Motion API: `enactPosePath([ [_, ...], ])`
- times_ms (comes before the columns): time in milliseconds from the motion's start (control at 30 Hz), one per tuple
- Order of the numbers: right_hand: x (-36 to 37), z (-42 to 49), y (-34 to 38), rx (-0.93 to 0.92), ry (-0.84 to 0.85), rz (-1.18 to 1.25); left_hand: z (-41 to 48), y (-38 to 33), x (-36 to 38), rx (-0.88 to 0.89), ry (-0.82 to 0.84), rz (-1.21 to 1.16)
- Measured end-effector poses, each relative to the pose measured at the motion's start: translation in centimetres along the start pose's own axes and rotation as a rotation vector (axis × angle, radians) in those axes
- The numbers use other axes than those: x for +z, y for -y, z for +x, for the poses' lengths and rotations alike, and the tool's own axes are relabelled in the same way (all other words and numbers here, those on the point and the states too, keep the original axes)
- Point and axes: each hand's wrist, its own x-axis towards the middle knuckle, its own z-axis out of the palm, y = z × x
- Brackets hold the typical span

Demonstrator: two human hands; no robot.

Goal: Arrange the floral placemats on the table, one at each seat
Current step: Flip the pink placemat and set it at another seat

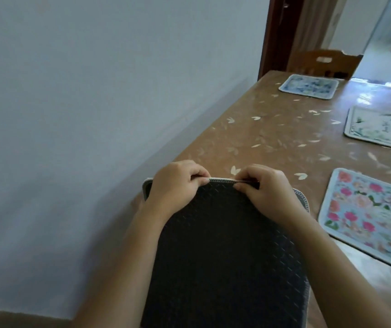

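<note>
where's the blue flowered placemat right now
In the head view the blue placemat lies flat at the far end of the table, upper right of the picture, just in front of the wooden chair and beyond the white-green placemat.

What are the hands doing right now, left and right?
Left hand: closed, pinching the far edge of the dark-backed placemat.
Right hand: closed, pinching the same edge of that placemat.

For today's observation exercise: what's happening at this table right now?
A person is laying placemats. The left hand and right hand pinch the far edge of a dark-backed placemat, held face down at the table end. Three floral mats already lie flat: blue, pale green, pink rose.
</note>
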Motion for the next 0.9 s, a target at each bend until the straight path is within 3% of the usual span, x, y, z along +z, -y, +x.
enactPosePath([
  [133,-2.5,1.2,-1.1,0.073,-0.096,-0.085,4.2,-1.6,1.1,0.108,0.039,-0.049],
  [300,-4.5,2.7,-2.5,0.136,-0.342,-0.167,8.7,-3.4,3.3,0.244,-0.028,-0.169],
  [400,-3.7,3.2,-3.9,0.164,-0.470,-0.215,10.4,-3.1,5.2,0.345,-0.072,-0.219],
  [500,-0.9,2.8,-6.6,0.252,-0.532,-0.193,10.9,-1.1,8.3,0.355,-0.015,-0.288],
  [767,11.6,-2.7,-13.1,0.615,-0.234,-0.154,6.5,8.8,18.4,0.267,0.385,-0.196],
  [900,15.4,-5.5,-13.8,0.723,-0.106,-0.108,3.4,12.1,20.9,0.281,0.508,-0.155],
])
